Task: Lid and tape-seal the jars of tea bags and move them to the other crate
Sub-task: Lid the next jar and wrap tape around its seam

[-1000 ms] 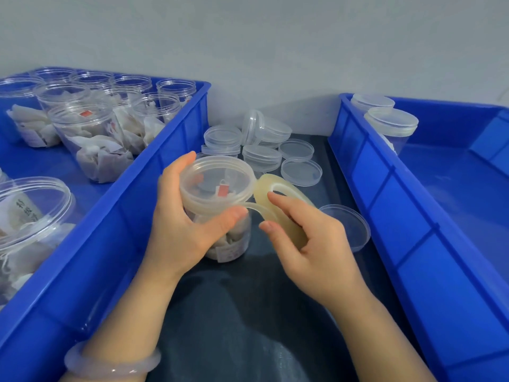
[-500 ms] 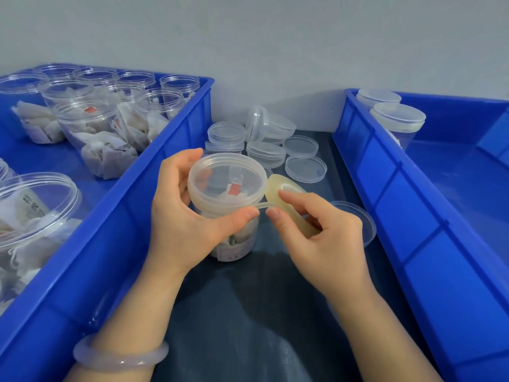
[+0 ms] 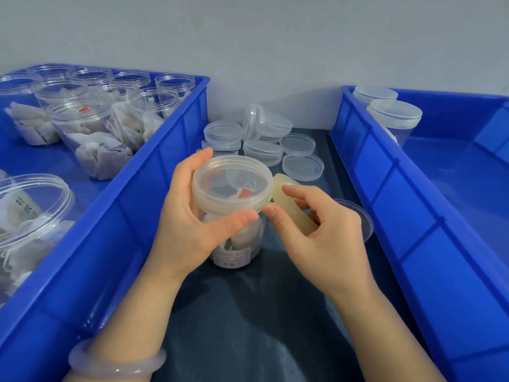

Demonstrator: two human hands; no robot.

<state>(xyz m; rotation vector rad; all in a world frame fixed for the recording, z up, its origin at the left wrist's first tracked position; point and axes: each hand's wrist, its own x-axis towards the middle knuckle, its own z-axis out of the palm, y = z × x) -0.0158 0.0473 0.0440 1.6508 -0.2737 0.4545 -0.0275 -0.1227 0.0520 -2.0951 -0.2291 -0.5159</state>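
Observation:
A clear jar of tea bags (image 3: 237, 244) with its lid (image 3: 232, 186) on stands on the dark table between two blue crates. My left hand (image 3: 190, 224) grips the jar just under the lid, thumb across the front. My right hand (image 3: 316, 232) holds a yellowish roll of clear tape (image 3: 292, 202) against the lid's right edge, its thumb tip at the lid rim. The left crate (image 3: 154, 194) holds several open jars of tea bags (image 3: 91, 133). The right crate (image 3: 385, 172) holds two lidded jars (image 3: 394, 119) at its far corner.
Several loose clear lids (image 3: 264, 144) lie stacked and scattered on the table against the wall, behind the jar. One more lid (image 3: 360, 219) lies partly under my right hand. A large open jar (image 3: 30, 205) stands at the near left in the left crate.
The roll of tape has moved in closer to the lid's rim and my right thumb now touches the rim. My left hand keeps its grip on the jar.

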